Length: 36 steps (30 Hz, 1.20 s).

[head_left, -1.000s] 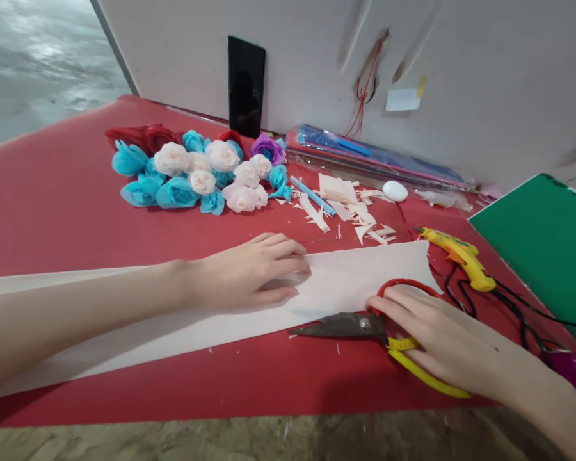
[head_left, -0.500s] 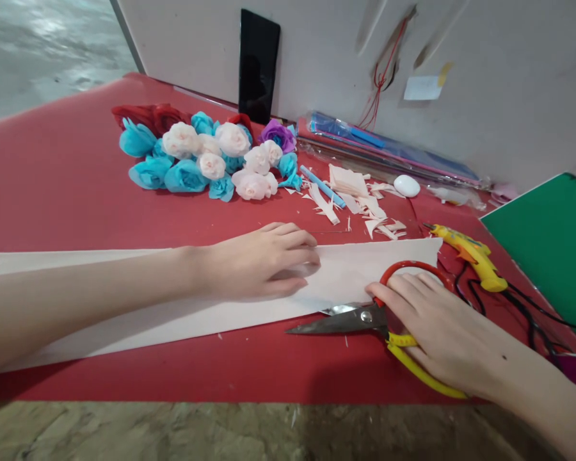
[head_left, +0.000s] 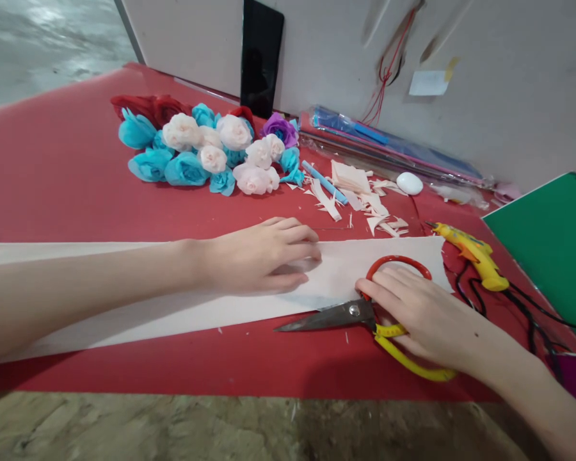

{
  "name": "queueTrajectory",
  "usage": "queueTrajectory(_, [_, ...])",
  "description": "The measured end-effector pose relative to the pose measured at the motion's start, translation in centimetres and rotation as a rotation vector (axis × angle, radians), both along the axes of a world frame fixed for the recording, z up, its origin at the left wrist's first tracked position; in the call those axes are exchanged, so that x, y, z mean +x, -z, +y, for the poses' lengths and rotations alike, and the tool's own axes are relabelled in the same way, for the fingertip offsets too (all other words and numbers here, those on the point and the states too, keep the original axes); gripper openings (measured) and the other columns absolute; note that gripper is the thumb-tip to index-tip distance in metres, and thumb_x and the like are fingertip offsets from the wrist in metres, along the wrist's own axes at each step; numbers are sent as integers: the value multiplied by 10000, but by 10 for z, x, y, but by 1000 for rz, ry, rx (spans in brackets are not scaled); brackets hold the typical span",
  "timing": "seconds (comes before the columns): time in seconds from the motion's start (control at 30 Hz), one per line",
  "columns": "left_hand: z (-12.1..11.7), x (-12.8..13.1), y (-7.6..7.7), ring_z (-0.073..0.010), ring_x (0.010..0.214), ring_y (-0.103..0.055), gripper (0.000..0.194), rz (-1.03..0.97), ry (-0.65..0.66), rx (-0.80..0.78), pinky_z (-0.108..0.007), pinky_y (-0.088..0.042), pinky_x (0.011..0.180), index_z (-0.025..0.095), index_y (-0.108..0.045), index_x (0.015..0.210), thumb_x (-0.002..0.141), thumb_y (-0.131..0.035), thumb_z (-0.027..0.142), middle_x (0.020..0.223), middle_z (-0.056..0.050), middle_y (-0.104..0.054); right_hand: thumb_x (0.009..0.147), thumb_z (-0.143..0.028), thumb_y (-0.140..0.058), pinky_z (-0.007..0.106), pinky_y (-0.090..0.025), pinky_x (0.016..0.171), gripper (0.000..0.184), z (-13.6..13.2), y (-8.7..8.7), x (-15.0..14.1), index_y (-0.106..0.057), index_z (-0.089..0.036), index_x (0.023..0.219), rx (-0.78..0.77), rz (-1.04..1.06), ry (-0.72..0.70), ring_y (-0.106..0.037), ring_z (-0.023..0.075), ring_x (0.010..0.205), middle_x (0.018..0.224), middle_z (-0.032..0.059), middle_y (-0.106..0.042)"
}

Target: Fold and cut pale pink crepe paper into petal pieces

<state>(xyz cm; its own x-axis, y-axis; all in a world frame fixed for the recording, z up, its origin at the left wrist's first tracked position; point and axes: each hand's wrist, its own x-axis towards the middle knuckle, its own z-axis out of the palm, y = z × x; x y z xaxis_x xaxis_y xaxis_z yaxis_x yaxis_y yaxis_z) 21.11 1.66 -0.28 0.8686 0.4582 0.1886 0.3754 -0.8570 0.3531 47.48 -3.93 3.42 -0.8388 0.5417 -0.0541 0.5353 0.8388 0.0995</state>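
A long strip of white paper (head_left: 360, 262) lies across the red table. My left hand (head_left: 269, 256) rests on its middle, palm down, with the fingers stretched out and slightly curled. In my right hand (head_left: 413, 307) is a pair of scissors (head_left: 336, 315) with one red handle and one yellow handle. Their dark blade points left along the strip's near edge, and the other blade is mostly hidden by the paper. The right fingers sit in the handles over the strip's right end.
Blue, white, red and purple paper flowers (head_left: 211, 158) lie at the back. Right of them are pale paper scraps (head_left: 350, 176), a blue stick (head_left: 324, 182) and a white oval object (head_left: 409, 184). A yellow glue gun (head_left: 470, 253) with black cord lies at right, near a green board (head_left: 552, 250).
My right hand and the scissors have moved left along the strip's near edge, and the handles have drawn closer together. The left hand stays in place on the paper.
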Motion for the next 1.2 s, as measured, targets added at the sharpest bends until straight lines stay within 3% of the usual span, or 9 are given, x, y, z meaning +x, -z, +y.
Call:
queueTrajectory(0.3, [0, 0, 1, -239, 1077, -491, 273, -16, 7, 37, -349, -357, 946, 146, -557, 1136, 920, -436, 261, 1180, -99, -577, 534, 26, -433, 363, -490, 653, 529, 1, 0, 3, -537, -87, 1041, 0, 56, -28, -587, 254, 744, 845, 110, -625])
queueTrajectory(0.67, [-1, 0, 0, -238, 1081, -485, 275, -7, 14, 50, -353, -358, 954, 156, -557, 1136, 926, -418, 266, 1182, -95, -579, 644, 29, -421, 296, -445, 614, 388, 2, -7, 6, -600, -121, 954, -60, 100, -28, -586, 198, 660, 764, 93, -651])
queueTrajectory(0.93, [-1, 1, 2, -240, 1075, -482, 277, -4, 14, 53, -371, -362, 946, 163, -551, 1139, 928, -414, 278, 1184, -97, -580, 654, -45, -417, 368, -442, 706, 426, -9, -11, -2, -544, -128, 1053, -73, -4, 80, -570, 240, 777, 900, 98, -638])
queueTrajectory(1.2, [1, 0, 2, -237, 1075, -478, 281, -9, 11, 50, -372, -358, 951, 165, -554, 1146, 933, -416, 284, 1192, -100, -577, 641, -59, -420, 371, -409, 726, 450, -7, -10, -6, -534, -112, 1073, 4, -14, 43, -549, 244, 794, 899, 94, -629])
